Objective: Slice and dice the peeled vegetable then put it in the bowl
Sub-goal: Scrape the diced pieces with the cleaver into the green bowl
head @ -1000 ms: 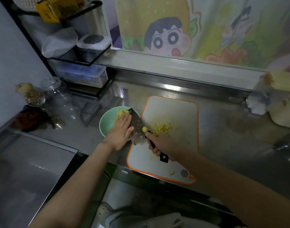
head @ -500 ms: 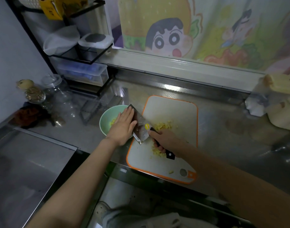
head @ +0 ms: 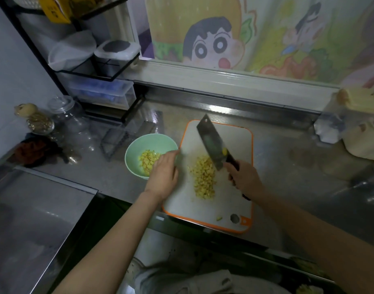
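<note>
A knife is gripped by its handle in the right hand, the blade tilted above a pile of diced vegetable on the cutting board. The left hand is held over the rim of a green bowl partly filled with dice.

A single wide-angle head-worn camera is looking forward and steeply down, hovering close above the grey stainless-steel tabletop, its frame reaching from the near edge up to the cartoon-printed window panel
</note>
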Tool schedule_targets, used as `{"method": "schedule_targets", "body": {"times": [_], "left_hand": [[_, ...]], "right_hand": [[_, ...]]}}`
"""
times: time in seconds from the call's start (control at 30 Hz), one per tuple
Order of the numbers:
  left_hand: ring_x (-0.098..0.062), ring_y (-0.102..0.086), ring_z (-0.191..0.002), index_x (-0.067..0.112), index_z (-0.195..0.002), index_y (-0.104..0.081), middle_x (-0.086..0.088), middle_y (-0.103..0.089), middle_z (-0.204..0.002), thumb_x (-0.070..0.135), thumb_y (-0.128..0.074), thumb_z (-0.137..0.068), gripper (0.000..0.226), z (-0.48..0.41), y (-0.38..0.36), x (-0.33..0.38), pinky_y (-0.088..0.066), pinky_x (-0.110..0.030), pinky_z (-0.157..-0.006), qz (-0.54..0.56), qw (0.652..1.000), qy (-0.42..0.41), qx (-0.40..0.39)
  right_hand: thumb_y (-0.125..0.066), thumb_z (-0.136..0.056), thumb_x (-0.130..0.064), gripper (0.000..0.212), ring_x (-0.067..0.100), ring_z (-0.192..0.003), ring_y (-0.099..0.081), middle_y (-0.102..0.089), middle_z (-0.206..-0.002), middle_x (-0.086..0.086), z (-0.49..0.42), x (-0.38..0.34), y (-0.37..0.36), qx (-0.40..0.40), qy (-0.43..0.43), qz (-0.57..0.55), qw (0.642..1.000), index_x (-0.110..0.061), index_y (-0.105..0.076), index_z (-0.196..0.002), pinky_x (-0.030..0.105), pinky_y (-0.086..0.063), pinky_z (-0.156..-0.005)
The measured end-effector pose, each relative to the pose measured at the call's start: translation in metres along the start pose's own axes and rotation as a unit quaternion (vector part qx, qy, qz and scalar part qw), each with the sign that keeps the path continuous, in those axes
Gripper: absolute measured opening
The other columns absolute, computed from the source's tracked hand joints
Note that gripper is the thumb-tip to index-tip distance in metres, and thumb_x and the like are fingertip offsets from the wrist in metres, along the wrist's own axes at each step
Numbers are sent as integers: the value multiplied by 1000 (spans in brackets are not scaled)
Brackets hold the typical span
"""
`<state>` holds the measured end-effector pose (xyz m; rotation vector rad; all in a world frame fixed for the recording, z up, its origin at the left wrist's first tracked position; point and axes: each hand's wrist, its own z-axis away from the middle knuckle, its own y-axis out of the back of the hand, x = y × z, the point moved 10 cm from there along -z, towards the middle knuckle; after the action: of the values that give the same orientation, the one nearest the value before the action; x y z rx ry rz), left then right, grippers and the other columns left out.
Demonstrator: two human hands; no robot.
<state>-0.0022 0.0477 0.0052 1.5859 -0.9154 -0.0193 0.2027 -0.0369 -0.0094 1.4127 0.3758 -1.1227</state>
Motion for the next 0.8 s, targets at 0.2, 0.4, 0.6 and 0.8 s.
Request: {"method": "schedule_targets", "body": {"times": [0.2, 0.4, 0.6, 0.8], "left_hand": [[-23, -44, -119, 9, -131, -45, -9, -49, -129, 20, -32, -85, 49, 23, -52, 38, -33, -31, -104, 22, 991, -102, -87], [-26, -3, -144, 0, -147, -10, -18, -7, -155, 25, -31, -100, 57, 38, -102, -17, 4, -26, -115, -40, 983, 84, -161], [-23, -5, -144, 0, -147, -13, -15, -10, -155, 24, -33, -100, 56, 46, -109, -33, 1, -19, -112, 18, 976, 141, -166], [-23, -11, -144, 0, -146, -18, -16, -16, -154, 22, -36, -99, 55, 43, -110, -33, -3, -20, -112, 39, 977, 152, -145]], "right_hand": [[-44, -99, -30, 27, 30, -77, -54, -56, -86, 12, -15, 43, 40, 89, -3, 192, 977, -3, -50, -98, 32, -38, -61], [-39, -101, -20, 25, 31, -102, -50, -49, -116, 16, -28, 73, 19, 33, -34, 267, 962, -1, -48, -114, 38, -43, -78], [-35, -102, -20, 30, 25, -113, -47, -50, -127, 10, -20, 75, -14, -28, 25, 298, 954, -10, -46, -128, 34, -42, -88], [-38, -101, -26, 34, 19, -118, -44, -51, -129, 3, -9, 78, -23, -51, 72, 357, 930, -15, -44, -132, 26, -38, -90]]}}
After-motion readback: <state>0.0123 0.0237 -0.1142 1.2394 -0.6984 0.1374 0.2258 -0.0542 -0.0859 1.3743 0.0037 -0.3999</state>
